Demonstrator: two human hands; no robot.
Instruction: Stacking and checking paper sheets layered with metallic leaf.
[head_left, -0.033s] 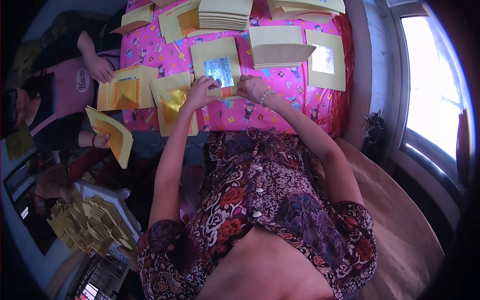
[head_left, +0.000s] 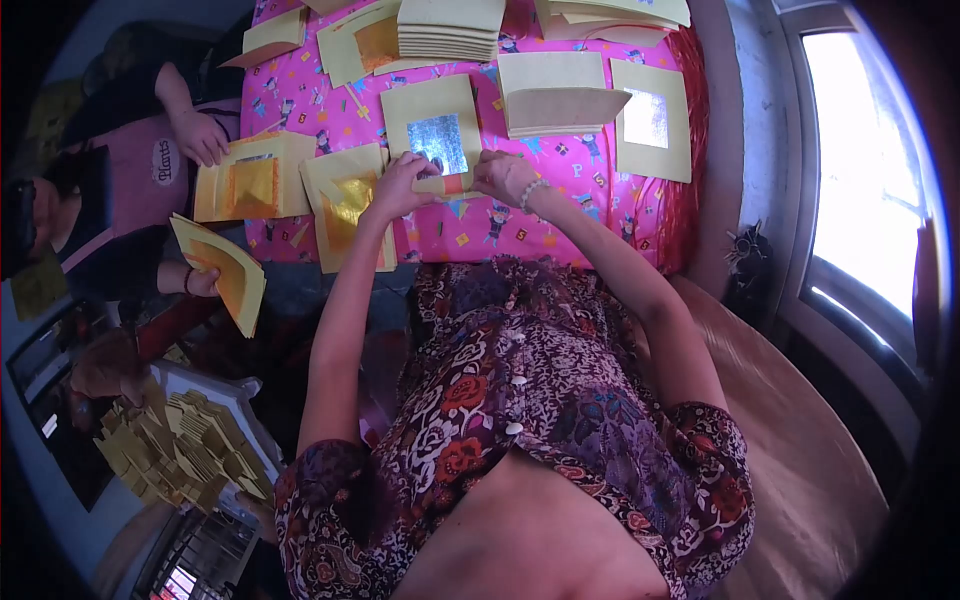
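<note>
Head view shows both hands meeting at the near edge of a yellow paper square with silver foil (head_left: 433, 128) on the bench with the pink cloth (head_left: 590, 190). The left hand (head_left: 398, 187) presses its fingers together on the paper's lower edge. The right hand (head_left: 503, 175) pinches a small orange and white bit (head_left: 452, 184) between the two hands. A gold foil sheet (head_left: 345, 205) lies just left of the left grip. To do this well, I think the left hand should hold the paper flat and the right hand should move slowly, so the thin foil does not crease.
</note>
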